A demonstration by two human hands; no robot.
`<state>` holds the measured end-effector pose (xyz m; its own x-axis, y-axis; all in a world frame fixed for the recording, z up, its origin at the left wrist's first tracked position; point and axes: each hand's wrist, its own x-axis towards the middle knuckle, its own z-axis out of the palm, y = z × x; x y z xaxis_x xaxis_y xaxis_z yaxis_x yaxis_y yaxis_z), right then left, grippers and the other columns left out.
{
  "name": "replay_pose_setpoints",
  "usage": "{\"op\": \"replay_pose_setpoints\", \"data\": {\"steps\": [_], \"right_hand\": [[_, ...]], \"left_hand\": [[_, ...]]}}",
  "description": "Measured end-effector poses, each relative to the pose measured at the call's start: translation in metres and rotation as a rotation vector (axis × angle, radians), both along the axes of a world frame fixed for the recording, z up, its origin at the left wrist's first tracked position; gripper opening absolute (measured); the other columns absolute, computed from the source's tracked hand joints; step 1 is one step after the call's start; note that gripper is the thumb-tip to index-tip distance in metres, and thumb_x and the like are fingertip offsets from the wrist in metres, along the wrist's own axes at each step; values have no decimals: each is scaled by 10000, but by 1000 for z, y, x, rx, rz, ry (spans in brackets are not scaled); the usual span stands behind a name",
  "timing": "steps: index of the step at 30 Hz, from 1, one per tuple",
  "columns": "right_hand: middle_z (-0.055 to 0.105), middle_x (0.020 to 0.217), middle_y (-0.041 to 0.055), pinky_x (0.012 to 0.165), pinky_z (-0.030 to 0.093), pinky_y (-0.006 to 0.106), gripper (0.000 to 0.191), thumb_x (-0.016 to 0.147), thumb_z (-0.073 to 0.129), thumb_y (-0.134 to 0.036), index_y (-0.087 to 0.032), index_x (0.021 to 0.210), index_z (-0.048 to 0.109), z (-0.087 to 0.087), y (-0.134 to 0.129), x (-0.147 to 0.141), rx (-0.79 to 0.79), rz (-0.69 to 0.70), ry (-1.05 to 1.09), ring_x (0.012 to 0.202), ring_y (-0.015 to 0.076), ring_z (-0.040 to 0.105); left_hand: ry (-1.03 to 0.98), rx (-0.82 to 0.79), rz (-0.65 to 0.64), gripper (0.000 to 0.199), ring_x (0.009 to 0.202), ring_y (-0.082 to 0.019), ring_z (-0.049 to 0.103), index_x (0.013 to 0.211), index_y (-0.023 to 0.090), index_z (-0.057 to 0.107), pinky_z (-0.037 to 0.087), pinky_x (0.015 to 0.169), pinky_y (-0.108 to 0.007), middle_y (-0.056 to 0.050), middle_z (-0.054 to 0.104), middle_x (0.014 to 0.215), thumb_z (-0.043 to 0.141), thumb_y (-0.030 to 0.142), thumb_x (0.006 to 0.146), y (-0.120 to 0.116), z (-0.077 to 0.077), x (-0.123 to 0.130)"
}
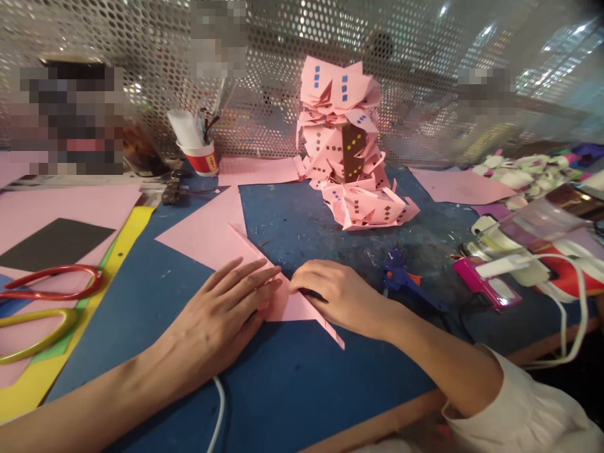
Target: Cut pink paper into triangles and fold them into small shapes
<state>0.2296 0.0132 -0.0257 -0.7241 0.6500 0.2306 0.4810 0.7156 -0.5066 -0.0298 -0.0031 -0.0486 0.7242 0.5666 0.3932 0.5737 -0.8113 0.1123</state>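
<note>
Creasing a narrow fold into pink paper, by the look of it.
From where I stand, the left hand (231, 308) lies flat, fingers extended, on the pink paper sheet (292, 309); the right hand (330, 292) curls over the thin folded strip (336, 335) along its slanting edge, though whether it pinches or only presses I can't tell. The sheet rests on the blue counter (292, 390), nearer the person than the dotted pink paper tower (325, 94) and left of the blue glue gun (401, 275). Next, I'd judge, calls for even pressure toward the strip's near end.
</note>
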Motion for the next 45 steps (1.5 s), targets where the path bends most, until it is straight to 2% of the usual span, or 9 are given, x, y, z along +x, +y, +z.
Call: {"op": "replay_pose_setpoints", "data": {"steps": [5, 11, 17, 23, 30, 38, 45], "right_hand": [[652, 1205, 78, 1024, 476, 374, 207, 987, 557, -133, -192, 1168, 640, -4, 0, -2, 83, -13, -32, 1147, 208, 599], [664, 1205, 76, 1020, 473, 386, 193, 978, 613, -214, -174, 1167, 621, 4, -3, 0, 93, 26, -96, 1134, 218, 598], [658, 1192, 77, 983, 476, 366, 154, 961, 633, -190, -170, 1114, 622, 10, -7, 1, 119, 41, -153, 1115, 209, 597], [658, 1173, 71, 968, 474, 367, 140, 958, 644, -198, -170, 1093, 624, 14, -9, 4, 105, 53, -207, 1089, 212, 602], [657, 1200, 69, 988, 477, 384, 117, 959, 646, -210, -164, 1066, 653, 17, -10, 3, 71, 51, -211, 1106, 219, 586], [665, 1184, 62, 1003, 480, 376, 119, 950, 648, -165, -174, 1066, 673, 18, -9, 5, 19, 38, -196, 1113, 205, 592], [674, 1173, 49, 1025, 472, 371, 103, 951, 657, -178, -198, 1046, 688, 20, -7, 6, -36, 36, -165, 1123, 193, 598]], "left_hand": [[-22, -18, -35, 409, 1369, -205, 517, 1404, 178, 525, 344, 1216, -441, -100, 603, 1441, 540, 181, 995, -2, 1, 1], [19, -50, -44, 397, 1367, -200, 519, 1409, 196, 526, 317, 1229, -465, -87, 604, 1441, 516, 209, 1012, -2, 1, 0], [49, -51, -26, 391, 1372, -213, 515, 1397, 230, 547, 311, 1228, -485, -63, 616, 1429, 519, 191, 1008, -3, 1, 0], [59, -23, -27, 329, 1365, -228, 526, 1319, 238, 604, 300, 1231, -518, -56, 619, 1426, 526, 182, 1005, -5, -2, -2], [15, 0, -33, 236, 1311, -262, 568, 1192, 197, 655, 357, 1198, -540, -91, 655, 1361, 565, 172, 976, -5, -2, 1], [-18, 7, -45, 276, 1318, -276, 562, 1221, 232, 655, 378, 1174, -559, -98, 646, 1358, 592, 169, 960, -7, -5, 1], [-18, -1, -57, 235, 1332, -279, 547, 1168, 222, 673, 376, 1179, -555, -102, 651, 1343, 585, 165, 957, -7, -3, 2]]}}
